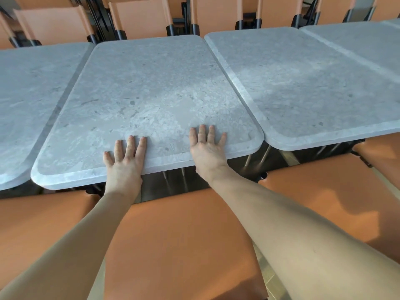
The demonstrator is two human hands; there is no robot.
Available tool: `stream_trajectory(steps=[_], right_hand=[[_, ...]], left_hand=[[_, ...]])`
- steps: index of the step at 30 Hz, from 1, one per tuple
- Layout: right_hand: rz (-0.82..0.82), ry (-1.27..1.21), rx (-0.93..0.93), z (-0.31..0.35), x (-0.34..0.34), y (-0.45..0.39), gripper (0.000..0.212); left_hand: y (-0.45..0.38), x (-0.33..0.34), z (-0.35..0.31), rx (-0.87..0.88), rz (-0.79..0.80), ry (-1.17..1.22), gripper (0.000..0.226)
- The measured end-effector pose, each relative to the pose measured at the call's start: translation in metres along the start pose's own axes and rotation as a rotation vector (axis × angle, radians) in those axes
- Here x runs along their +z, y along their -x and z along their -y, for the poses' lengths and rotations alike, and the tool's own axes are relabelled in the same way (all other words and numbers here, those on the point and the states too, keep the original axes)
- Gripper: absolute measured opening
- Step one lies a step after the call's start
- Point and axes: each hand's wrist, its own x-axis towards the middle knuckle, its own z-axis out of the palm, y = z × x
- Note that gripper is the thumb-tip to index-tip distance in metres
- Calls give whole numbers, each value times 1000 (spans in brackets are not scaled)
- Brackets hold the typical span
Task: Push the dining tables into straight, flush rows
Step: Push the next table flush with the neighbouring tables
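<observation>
Both hands lie flat, fingers spread, on the near edge of the middle grey table: left hand, right hand. Neighbouring tables sit either side, seemingly touching it.

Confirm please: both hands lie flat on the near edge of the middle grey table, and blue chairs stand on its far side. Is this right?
Not quite. The chairs on the far side are orange, not blue, as the head view shows. The rest holds: the left hand and the right hand both lie flat on the near edge of the middle grey table.
</observation>
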Motion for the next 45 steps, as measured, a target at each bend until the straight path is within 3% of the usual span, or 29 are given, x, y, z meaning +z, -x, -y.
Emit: stream_trajectory(steps=[17, 30, 37, 40, 43, 45], right_hand=[[-24, -34, 52, 7, 2, 23, 100], [-59, -149, 66, 6, -2, 30, 101], [-127, -312, 67, 0, 9, 31, 107], [-200, -373, 35, -10, 7, 30, 93], [-201, -453, -8, -31, -5, 23, 72], [-198, -613, 21, -46, -9, 13, 46]], left_hand=[[17, 0, -1, -11, -29, 20, 102], [32, -22, 10, 93, 137, 38, 106], [2, -45, 17, 42, 29, 270, 57], [-28, -49, 11, 14, -20, 378, 44], [-46, -45, -16, 209, -50, 463, 48], [-54, -47, -39, 365, -25, 558, 51]])
